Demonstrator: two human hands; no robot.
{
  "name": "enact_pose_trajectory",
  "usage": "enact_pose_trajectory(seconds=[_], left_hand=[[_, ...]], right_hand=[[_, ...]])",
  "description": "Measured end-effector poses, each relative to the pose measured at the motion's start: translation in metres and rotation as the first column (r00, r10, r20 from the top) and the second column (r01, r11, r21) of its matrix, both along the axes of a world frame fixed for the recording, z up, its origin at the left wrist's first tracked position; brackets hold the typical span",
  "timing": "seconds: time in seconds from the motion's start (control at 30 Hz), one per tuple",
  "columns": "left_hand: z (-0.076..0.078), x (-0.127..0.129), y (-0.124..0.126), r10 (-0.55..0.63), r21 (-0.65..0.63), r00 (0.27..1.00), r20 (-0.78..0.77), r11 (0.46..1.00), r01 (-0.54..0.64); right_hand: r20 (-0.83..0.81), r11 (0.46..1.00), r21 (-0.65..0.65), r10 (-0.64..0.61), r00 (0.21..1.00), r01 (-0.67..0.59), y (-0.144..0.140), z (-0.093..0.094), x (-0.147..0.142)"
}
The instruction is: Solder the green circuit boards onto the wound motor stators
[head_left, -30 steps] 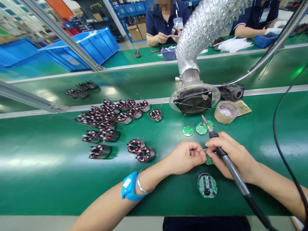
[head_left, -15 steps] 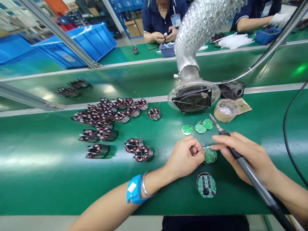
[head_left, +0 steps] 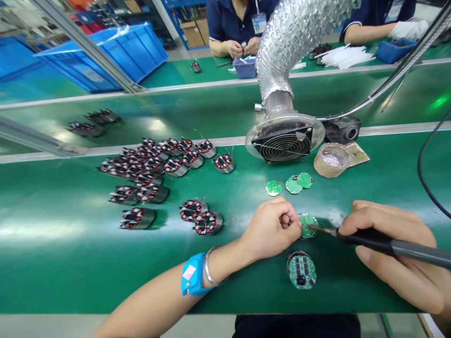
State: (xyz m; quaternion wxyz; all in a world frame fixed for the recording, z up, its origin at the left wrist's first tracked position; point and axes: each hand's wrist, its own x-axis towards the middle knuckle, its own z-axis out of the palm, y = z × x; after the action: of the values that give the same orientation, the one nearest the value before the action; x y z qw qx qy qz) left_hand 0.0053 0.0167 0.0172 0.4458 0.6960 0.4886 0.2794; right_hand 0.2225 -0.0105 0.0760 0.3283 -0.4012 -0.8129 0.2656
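My right hand (head_left: 398, 253) grips a soldering iron (head_left: 384, 245) like a pen. The iron's metal tip meets the right part of a round green circuit board (head_left: 307, 226). At that board's left edge, my left hand (head_left: 273, 228) is closed, with thumb and fingertips pinched against it; what lies under the board is mostly hidden. A second round board with black components (head_left: 302, 271) sits nearer to me, a dark reddish rim showing beneath it. Beyond my left hand lie a single bare green board (head_left: 274, 188) and two overlapping ones (head_left: 293, 184).
Many wound motor stators (head_left: 148, 164) cluster on the left of the green bench. A fume extractor (head_left: 285, 143) hangs at the back beside a round tub (head_left: 332, 160) and a black iron holder (head_left: 342, 130). Across the partition, people work near blue bins (head_left: 116, 56).
My right hand has swung the soldering iron from pointing up toward the tub to lying nearly level, its tip now on the board. The left hand stays at the board's edge.
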Motion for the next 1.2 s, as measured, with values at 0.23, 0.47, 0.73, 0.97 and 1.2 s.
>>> enact_pose_trajectory(seconds=[0.23, 0.47, 0.73, 0.97, 1.2], left_hand=[[0.001, 0.0, -0.001, -0.004, 0.034, 1.0, -0.003, 0.999, 0.004], [0.0, 0.001, -0.001, 0.001, 0.063, 0.999, -0.035, 0.998, 0.001], [0.003, 0.004, -0.001, 0.01, 0.062, 0.997, -0.076, 0.998, -0.005], [0.002, 0.005, 0.0, 0.021, 0.069, 0.996, -0.092, 0.998, -0.015], [0.001, 0.005, -0.002, 0.032, 0.069, 0.995, -0.091, 0.997, -0.025]], right_hand=[[-0.035, 0.998, -0.06, 0.022, 0.999, -0.024, 0.001, 0.0, -0.002], [-0.035, 0.997, -0.068, 0.035, 0.999, -0.037, 0.003, 0.001, -0.004], [-0.065, 0.995, -0.061, 0.078, 0.995, -0.082, 0.005, 0.0, -0.004], [-0.165, 0.991, 0.055, -0.114, 0.98, 0.124, 0.001, -0.005, 0.008], [0.16, 0.834, 0.381, -0.484, 0.86, 0.399, 0.029, -0.049, 0.043]])
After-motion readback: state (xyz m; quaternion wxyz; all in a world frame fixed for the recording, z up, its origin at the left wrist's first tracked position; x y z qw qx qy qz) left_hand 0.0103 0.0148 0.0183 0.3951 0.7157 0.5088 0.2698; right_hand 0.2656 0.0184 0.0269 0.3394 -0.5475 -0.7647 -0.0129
